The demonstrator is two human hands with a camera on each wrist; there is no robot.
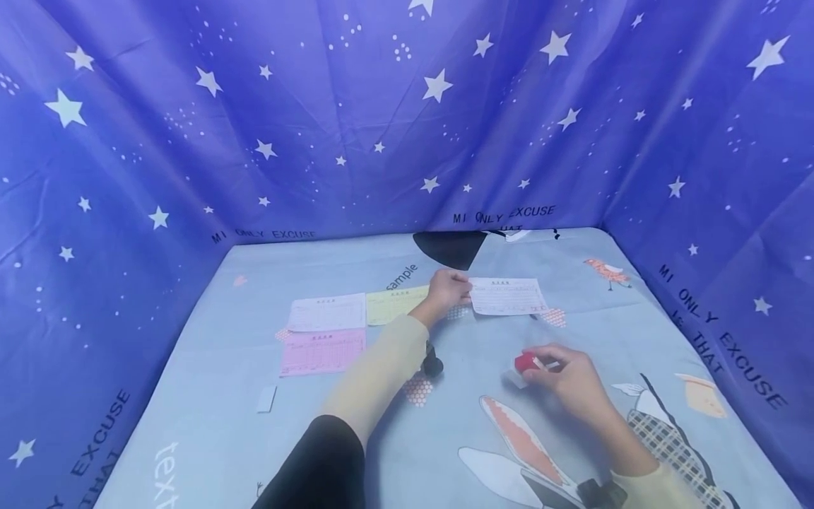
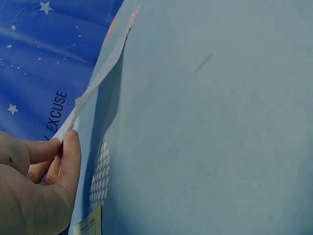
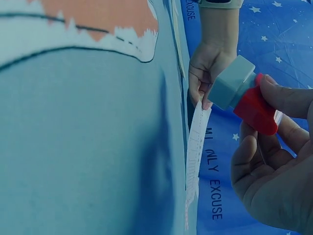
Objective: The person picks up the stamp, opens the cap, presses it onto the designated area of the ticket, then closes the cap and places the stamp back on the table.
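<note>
My left hand (image 1: pixel 448 288) pinches the left edge of a white printed form slip (image 1: pixel 506 295) between thumb and fingers. The slip is seen nearly edge-on in the left wrist view, lifted off the cloth. My right hand (image 1: pixel 569 382) grips a small red stamp-like piece (image 3: pixel 257 110) by its body, with a pale squarish block (image 3: pixel 232 82) at its end pointing away from the fingers. In the head view this red piece is below and to the right of the slip, apart from it. Left of my left hand lies a yellow slip (image 1: pixel 394 305), partly hidden by that arm.
Another white slip (image 1: pixel 326 313) lies beside the yellow one, with a pink slip (image 1: pixel 323 353) just below it. A small white rectangle (image 1: pixel 266 399) rests nearer the front left. Printed pale blue cloth (image 1: pixel 216 339) covers the table; starry blue curtains (image 1: pixel 356 127) stand around it.
</note>
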